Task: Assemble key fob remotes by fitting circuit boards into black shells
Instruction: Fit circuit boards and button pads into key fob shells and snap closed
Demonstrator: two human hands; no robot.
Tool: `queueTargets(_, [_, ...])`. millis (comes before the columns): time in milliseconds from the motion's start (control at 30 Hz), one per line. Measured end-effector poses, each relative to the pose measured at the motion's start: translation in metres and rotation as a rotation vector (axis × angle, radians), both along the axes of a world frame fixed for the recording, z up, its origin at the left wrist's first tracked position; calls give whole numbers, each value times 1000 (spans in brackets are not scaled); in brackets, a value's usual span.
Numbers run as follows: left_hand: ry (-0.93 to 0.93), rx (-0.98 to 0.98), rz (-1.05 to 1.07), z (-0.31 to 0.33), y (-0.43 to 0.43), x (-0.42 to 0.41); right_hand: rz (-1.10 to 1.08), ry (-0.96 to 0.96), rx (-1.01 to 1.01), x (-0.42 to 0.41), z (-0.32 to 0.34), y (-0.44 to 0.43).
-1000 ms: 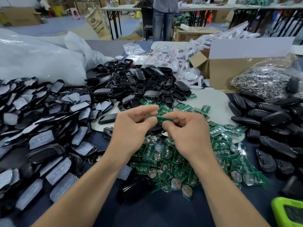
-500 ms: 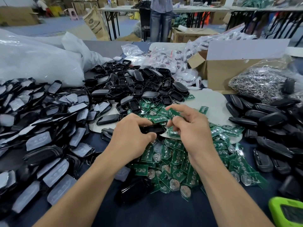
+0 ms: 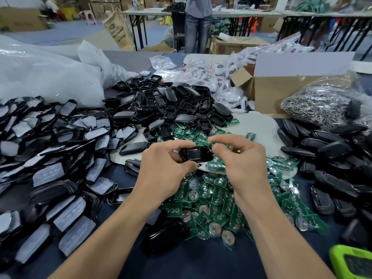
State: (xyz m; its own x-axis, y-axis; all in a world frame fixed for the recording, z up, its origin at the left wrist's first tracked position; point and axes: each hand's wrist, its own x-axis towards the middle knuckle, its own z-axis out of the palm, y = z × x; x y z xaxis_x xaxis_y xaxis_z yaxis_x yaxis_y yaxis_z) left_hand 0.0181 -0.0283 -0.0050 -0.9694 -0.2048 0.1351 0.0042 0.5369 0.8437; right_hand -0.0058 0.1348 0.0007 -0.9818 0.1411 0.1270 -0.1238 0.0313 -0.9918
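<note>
Grips a glossy black shell (image 3: pixel 196 155) in the left hand (image 3: pixel 163 170), fingers curled round its left end; hollow side up, oblong, rounded corners. Pinches a thin green board (image 3: pixel 210 144) between thumb and forefinger of the right hand (image 3: pixel 241 164), right at the shell's right end. Holds both just above the board heap (image 3: pixel 213 200): flat green rectangles with round silvery discs, loose on the dark cloth counter (image 3: pixel 201 262). Left, padded shells (image 3: pixel 60 158) with frosted, rubbery inserts. Behind, a shell pile (image 3: pixel 171 105), hollow and shiny. Right, smooth rounded cases (image 3: pixel 322 148), a crinkled clear bag (image 3: pixel 322 105) of metal rings, a cardboard box (image 3: pixel 281 91).
</note>
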Motion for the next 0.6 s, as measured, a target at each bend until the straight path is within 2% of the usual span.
queueTargets(200, [16,85,30,-3,4,-1,-14,-91,-102,1,-1,-2])
queueTargets(400, [31,101,29,-6,7,0,-50,-35,-25,2,-3,-4])
queueTargets(600, [79,151,71,-7,8,1,33,-47,-227,6,1,-4])
